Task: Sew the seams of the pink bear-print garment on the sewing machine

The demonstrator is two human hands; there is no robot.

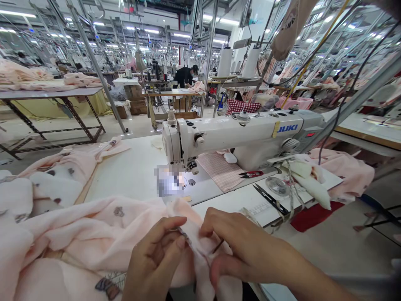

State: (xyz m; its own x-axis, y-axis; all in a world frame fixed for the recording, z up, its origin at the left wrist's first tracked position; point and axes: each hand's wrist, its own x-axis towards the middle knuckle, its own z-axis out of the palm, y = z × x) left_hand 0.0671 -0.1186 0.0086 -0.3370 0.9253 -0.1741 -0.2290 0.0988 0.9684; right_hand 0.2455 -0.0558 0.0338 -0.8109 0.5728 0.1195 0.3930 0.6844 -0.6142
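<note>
In the head view, the only one, I see pink cloth bunched on the near side of the machine, just short of its lit needle area. The left hand pinches an edge between thumb and forefinger. The right hand curls narrow over the same fold beside a thin dark rod; whether it grips rod or cloth, I can't tell. To my mind, the left pinch should hold that edge taut and flat, with the rod's tip angled away from fingertips and weave.

The white table runs out left of the machine. Under its arm lies a checked cloth; nearer than the arm, red snips and black tweezers. Far beyond the machine, a person in dark clothes bends over another bench among metal poles.
</note>
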